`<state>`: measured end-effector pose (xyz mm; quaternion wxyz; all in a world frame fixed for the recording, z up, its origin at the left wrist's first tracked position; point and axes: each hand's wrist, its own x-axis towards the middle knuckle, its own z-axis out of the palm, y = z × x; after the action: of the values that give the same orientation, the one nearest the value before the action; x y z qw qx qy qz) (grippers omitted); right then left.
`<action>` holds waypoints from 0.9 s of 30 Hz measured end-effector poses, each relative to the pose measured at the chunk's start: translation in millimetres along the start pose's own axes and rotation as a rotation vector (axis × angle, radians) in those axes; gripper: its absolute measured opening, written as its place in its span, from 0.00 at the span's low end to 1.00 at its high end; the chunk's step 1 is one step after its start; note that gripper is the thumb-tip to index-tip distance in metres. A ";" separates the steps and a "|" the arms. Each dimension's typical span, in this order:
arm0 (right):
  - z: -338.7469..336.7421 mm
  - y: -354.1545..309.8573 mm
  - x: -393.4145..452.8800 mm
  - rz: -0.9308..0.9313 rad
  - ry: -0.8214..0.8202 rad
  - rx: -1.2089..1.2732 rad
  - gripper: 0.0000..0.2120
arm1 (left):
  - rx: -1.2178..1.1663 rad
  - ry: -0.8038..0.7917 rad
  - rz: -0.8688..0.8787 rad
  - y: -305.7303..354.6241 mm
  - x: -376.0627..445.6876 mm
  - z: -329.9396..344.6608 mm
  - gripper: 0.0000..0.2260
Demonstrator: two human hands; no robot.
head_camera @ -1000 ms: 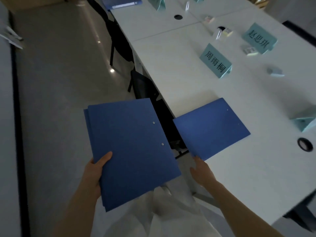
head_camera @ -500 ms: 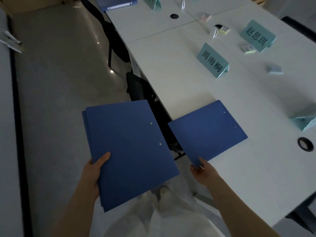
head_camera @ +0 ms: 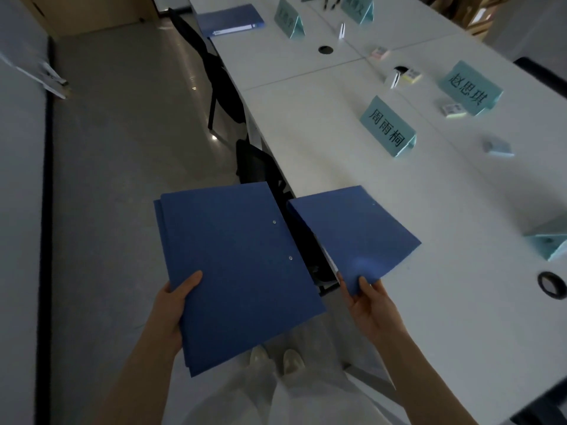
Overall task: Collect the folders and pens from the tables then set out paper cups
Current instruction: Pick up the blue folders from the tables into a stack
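At lower centre-left of the frame the left hand (head_camera: 173,305) grips a stack of blue folders (head_camera: 236,271) by its near left edge, thumb on top, holding it over the floor. Right of it, the right hand (head_camera: 369,305) pinches the near corner of a single blue folder (head_camera: 352,234), plain and matte, tilted half over the white desk (head_camera: 460,286) edge. Another blue folder (head_camera: 228,19) lies on the desk at upper centre.

At your one o'clock a teal name card (head_camera: 387,126) on the white table (head_camera: 306,124) reads 周雨桐. Farther toward two o'clock a second teal card (head_camera: 469,87) reads 赵思琪, as best you can make out. The cards at twelve o'clock are too blurred to read.
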<state>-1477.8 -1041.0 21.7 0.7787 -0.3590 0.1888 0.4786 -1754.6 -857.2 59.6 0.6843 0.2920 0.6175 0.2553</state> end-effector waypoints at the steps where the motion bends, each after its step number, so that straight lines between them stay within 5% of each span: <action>1: 6.3 -2.9 -5.0 0.016 -0.045 -0.037 0.25 | -0.007 0.002 0.004 -0.6 -1.4 0.3 0.18; 3: 16.6 -7.9 -11.2 0.047 -0.127 -0.101 0.28 | -0.018 0.007 0.004 -1.4 -3.2 1.3 0.21; 6: 28.8 -10.7 -21.1 0.124 -0.229 -0.176 0.17 | -0.037 0.019 0.000 -3.8 -9.7 2.1 0.19; 10: 34.5 -8.9 -30.1 0.262 -0.361 -0.362 0.18 | -0.084 0.022 0.011 -7.0 -20.4 1.7 0.18; 14: 44.0 -14.2 -31.3 0.354 -0.502 -0.729 0.21 | -0.087 0.058 0.048 -6.8 -26.1 -4.2 0.27; 20: 76.8 -20.6 -19.1 0.379 -0.626 -1.229 0.20 | -0.084 0.107 0.072 -3.9 -34.6 -18.7 0.41; 27: 119.7 15.1 7.2 0.184 -0.683 -1.871 0.16 | -0.131 0.170 0.061 2.9 -28.1 -38.6 0.32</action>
<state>-1493.6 -943.7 91.7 0.1555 -0.6549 -0.4707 0.5705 -1795.9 -871.8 78.6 0.6389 0.2425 0.6461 0.3400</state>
